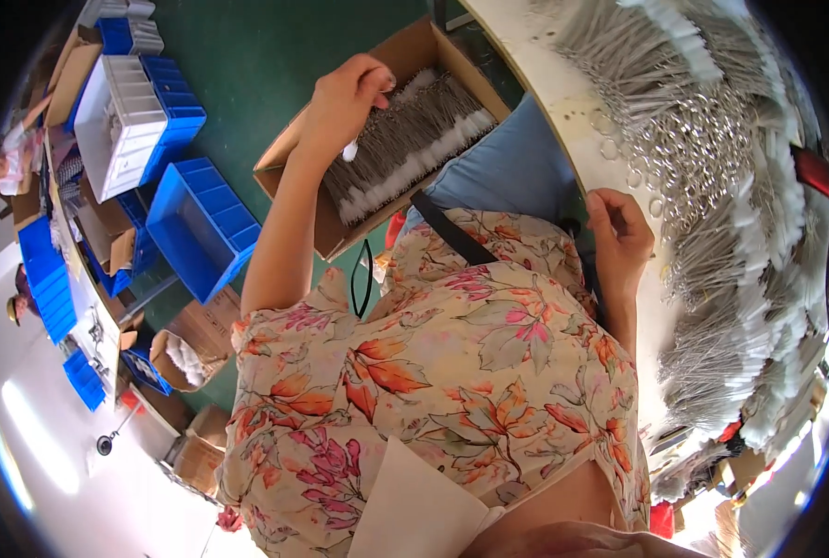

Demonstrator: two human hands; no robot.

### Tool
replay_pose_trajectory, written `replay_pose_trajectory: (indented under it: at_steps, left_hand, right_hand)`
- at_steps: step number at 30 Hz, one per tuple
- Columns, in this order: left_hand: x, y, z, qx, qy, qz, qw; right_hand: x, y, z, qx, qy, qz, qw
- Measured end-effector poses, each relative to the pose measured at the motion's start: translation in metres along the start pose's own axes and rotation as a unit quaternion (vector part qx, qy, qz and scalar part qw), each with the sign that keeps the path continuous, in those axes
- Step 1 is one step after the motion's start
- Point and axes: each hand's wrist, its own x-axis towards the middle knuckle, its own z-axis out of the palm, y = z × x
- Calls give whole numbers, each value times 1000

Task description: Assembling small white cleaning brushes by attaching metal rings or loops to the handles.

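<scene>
My left hand (pixel 352 100) is raised over an open cardboard box (pixel 294 139), its fingers pinched together. A small white-tipped wire brush (pixel 350 151) shows just below these fingers and seems held by them; its stem is hard to make out. Inside the box lie many thin wire brushes (pixel 414 121) in rows, with white bristle ends. My right hand (pixel 619 237) is at the near edge of the pale table (pixel 573 102), fingers curled and thumb against them. Whatever it may hold is hidden. Loose metal rings (pixel 634 177) lie beside it.
Heaped wire brushes (pixel 712 344) with ring ends cover the table's right side. A blue cushion-like bundle (pixel 498 172) sits between box and table. Blue bins (pixel 200 228) and a white bin (pixel 121 126) stand at left, near another carton (pixel 191 344). The floor (pixel 238 56) is green.
</scene>
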Motion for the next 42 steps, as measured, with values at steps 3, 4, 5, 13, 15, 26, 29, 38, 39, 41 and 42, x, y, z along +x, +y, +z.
replay_pose_trajectory:
  at_steps: [3, 4, 5, 13, 15, 26, 29, 38, 39, 41, 42]
  left_hand:
    - [-3, -92, 0, -5, 106, -96, 990]
    - [-11, -121, 1, -11, 144, -151, 978]
    - [-22, -142, 4, -22, 157, -176, 972]
    - [-139, -350, 29, 281, 169, -381, 864]
    - [-142, -362, 36, 250, 221, -432, 838]
    - [21, -165, -59, -130, 422, -92, 892]
    - [99, -9, -53, -93, 357, 103, 924]
    - [274, 278, 114, 24, -54, 374, 926]
    - [299, 289, 134, 75, -58, 379, 921]
    - [339, 306, 161, 128, -67, 388, 910]
    - [352, 316, 177, 214, -32, 412, 885]
  right_hand:
    - [3, -4, 8, -42, 11, 20, 999]
    - [3, -6, 9, -61, 20, 32, 997]
    - [3, -3, 6, -66, 20, 24, 997]
    - [5, -7, 5, -103, 16, 33, 994]
    - [4, -4, 6, -113, 17, 41, 993]
    - [7, -14, -24, 1, -18, 46, 999]
    - [12, -29, -47, 11, 18, -11, 1000]
    - [-9, -42, -130, 64, 182, -16, 981]
    - [-14, -40, -136, 72, 201, -5, 977]
    - [-22, -39, -146, 93, 230, 37, 968]
    - [-24, -36, -152, 94, 241, 40, 965]
